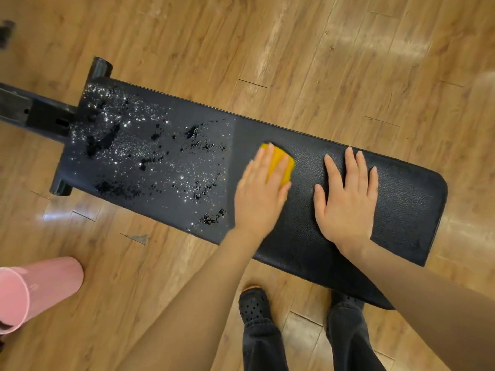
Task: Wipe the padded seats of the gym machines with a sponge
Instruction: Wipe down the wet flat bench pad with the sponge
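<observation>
- Our black shoes and dark trousers stand on the wood floor, near edge of the bench.
- Our left hand presses the yellow sponge flat on the black padded bench, fingers straight over it, about mid-length.
- Our right hand rests open, fingers spread, palm down on the dry right part, just beside the sponge hand.
- Water drops cover the bench's left half, up to the metal frame.
- Pink cup at near left.
</observation>
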Demonstrator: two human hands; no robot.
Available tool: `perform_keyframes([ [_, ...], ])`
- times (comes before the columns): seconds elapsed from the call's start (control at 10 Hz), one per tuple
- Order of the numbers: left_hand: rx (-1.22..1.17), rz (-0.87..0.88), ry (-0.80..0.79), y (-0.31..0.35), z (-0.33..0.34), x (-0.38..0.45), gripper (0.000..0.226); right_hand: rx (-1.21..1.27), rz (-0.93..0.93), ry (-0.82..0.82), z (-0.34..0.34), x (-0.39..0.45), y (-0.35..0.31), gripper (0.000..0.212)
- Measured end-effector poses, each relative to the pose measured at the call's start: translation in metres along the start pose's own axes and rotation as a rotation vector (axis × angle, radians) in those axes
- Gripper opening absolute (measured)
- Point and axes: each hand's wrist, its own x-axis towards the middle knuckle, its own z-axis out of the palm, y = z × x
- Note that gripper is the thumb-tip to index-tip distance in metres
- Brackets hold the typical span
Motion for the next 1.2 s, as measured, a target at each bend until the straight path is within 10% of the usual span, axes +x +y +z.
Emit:
perform_keyframes([
  [0.1,0.073,0.122,-0.011,-0.014,0.001,-0.001,0.049,0.004,0.008,-0.006,0.0,0.0,-0.001,0.055],
  [0.3,0.037,-0.389,0.031,-0.054,-0.017,0.065,0.047,0.02,0.005,0.004,0.001,-0.001,-0.001,0.055],
  [0.6,0.007,-0.017,-0.034,0.031,0.01,-0.036,0.056,0.023,-0.004,0.026,0.0,-0.001,-0.001,0.055],
  [0.9,0.007,-0.463,0.037,-0.036,-0.014,0.068,0.049,0.013,-0.006,0.022,0.002,0.0,-0.001,0.056],
  [1.2,0.048,-0.301,0.009,0.038,0.011,-0.07,0.053,0.028,-0.017,0.043,0.002,-0.001,0.0,0.055],
])
